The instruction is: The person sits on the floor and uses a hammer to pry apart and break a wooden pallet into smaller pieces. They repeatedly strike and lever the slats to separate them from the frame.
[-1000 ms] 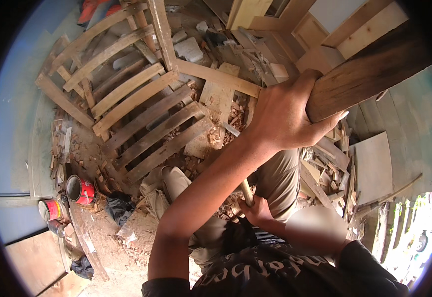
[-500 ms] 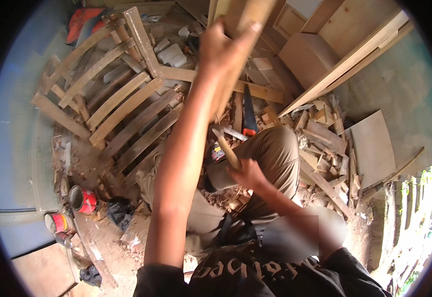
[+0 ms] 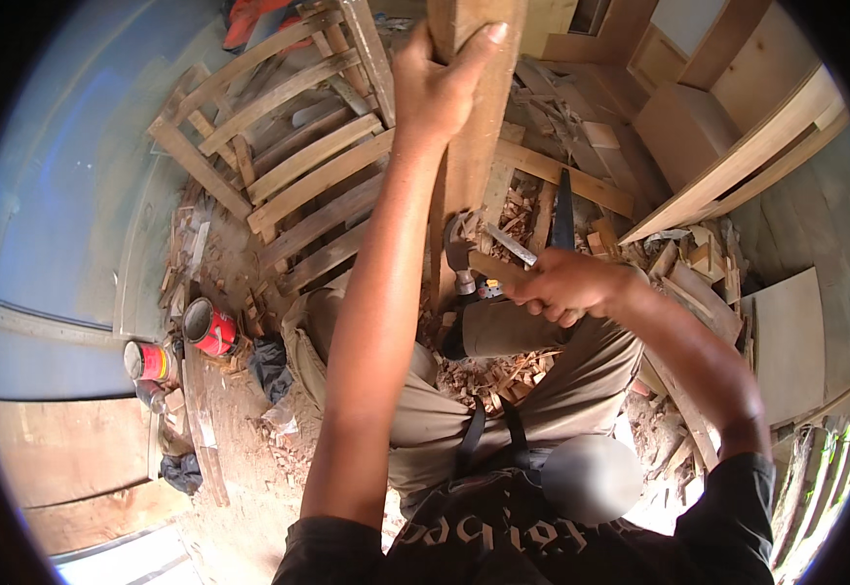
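Note:
My left hand (image 3: 442, 93) is stretched far forward, closed around the upper part of a thick wooden beam (image 3: 483, 127) that stands nearly upright in front of me. In my right hand (image 3: 573, 285), the fingers wrap the wooden handle of a hammer (image 3: 495, 267). The hammer's dark head points left, by the lower part of the beam; whether they touch I cannot tell. A pale flat metal strip (image 3: 511, 244) lies just beyond the right hand. Farther off is a handsaw's dark blade (image 3: 563, 210), its lower end hidden by that hand.
A slatted wooden frame (image 3: 323, 156) lies at the left. Two red cans, one nearer the middle (image 3: 211, 328), stand beside a black plastic bag (image 3: 269, 369). Wood chips (image 3: 503, 375) litter the ground between my legs. Boards and a plywood sheet (image 3: 786, 341) lean at the right.
My right hand has moved up and to the right, and the hammer has swung to a flatter angle beside the beam. The beam appears more upright, still held by my left hand. The view has shifted.

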`<state>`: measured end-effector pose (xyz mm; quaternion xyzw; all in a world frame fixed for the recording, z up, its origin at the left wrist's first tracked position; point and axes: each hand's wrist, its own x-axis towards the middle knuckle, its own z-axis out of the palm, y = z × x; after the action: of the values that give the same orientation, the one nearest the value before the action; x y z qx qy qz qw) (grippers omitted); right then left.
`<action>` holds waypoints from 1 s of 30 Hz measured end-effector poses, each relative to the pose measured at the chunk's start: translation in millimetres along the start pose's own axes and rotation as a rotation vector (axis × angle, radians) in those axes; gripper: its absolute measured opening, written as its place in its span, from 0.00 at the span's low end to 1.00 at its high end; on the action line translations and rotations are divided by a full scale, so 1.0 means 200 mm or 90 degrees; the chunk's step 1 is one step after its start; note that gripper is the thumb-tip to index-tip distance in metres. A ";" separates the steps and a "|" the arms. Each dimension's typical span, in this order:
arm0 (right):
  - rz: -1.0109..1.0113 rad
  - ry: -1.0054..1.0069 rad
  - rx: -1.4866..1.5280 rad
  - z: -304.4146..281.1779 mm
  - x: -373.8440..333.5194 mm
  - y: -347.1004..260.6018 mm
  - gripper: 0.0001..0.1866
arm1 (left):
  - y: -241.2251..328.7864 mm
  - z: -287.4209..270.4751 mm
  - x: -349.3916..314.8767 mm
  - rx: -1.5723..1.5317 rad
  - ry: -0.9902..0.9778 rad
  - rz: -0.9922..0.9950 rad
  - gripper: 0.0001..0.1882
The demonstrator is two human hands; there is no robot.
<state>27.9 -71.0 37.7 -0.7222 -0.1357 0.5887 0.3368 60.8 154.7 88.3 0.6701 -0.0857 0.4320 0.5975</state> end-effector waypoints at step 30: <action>-0.978 0.701 0.220 0.40 0.68 0.18 0.13 | 0.12 -0.17 -0.04 -0.066 0.063 0.027 0.25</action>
<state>-17.6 8.9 -95.5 -0.5518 -0.3057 -0.2028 0.7489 24.4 175.4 96.5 0.6143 -0.0924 0.4717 0.6258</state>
